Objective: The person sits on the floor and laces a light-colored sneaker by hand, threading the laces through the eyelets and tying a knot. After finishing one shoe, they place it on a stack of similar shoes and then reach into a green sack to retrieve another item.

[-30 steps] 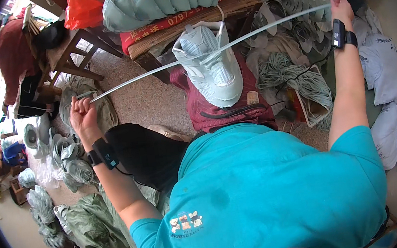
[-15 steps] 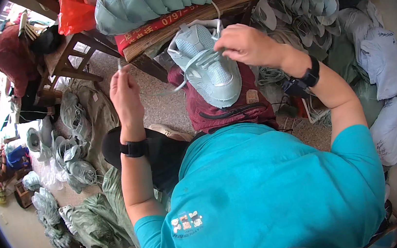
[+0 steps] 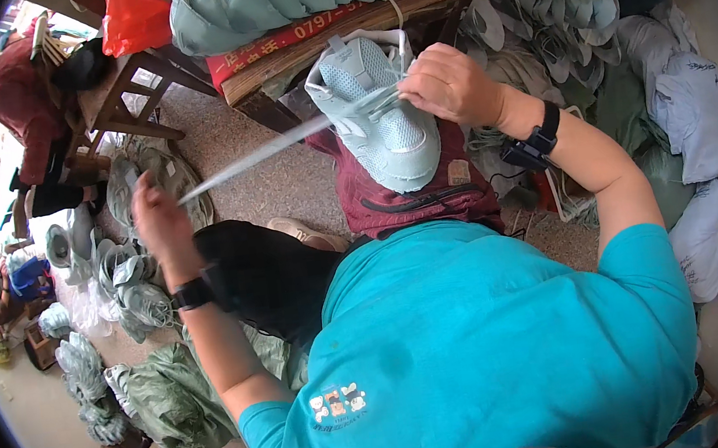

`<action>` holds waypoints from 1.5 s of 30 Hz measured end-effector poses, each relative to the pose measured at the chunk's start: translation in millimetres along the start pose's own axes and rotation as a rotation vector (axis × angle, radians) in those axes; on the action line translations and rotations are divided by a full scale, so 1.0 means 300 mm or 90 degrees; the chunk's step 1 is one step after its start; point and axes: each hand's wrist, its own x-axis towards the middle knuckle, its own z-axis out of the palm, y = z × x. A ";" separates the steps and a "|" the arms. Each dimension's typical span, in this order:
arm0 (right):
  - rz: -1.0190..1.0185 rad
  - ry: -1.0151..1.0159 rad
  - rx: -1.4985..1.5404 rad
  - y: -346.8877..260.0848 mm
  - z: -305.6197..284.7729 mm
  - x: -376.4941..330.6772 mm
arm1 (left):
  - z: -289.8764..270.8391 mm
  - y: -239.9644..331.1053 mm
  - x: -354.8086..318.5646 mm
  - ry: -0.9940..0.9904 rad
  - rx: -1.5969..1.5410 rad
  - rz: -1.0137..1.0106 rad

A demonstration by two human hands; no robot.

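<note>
Your left grip (image 3: 162,218) clamps the lace (image 3: 262,153) outward, apparently for tension, while your right grip (image 3: 451,85) pinches it at the shoe (image 3: 389,157).

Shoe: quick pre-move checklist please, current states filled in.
1. Shoe toe toward the wearer: ok.
2. Lace drawn out straight between shoe and left hand: ok.
3. Left fingers' exact grip on the lace: cannot tell, motion blur.
4. Right hand at the shoe's lacing, fingers closed: ok.
5. Drawn-out stretch clear of other things: ok, nothing lies across it.
6. Both lace ends even: cannot tell, the ends aren't clear.
</note>
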 end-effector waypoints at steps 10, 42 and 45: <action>0.434 0.081 0.229 0.005 -0.006 0.033 | 0.088 -0.074 -0.049 -0.025 0.206 0.094; 0.630 -0.069 0.247 -0.020 -0.002 0.025 | 0.527 -0.373 -0.449 -0.402 0.297 -0.106; 0.447 -0.041 0.043 -0.046 -0.004 0.053 | 0.552 -0.349 -0.447 -0.388 0.358 -0.144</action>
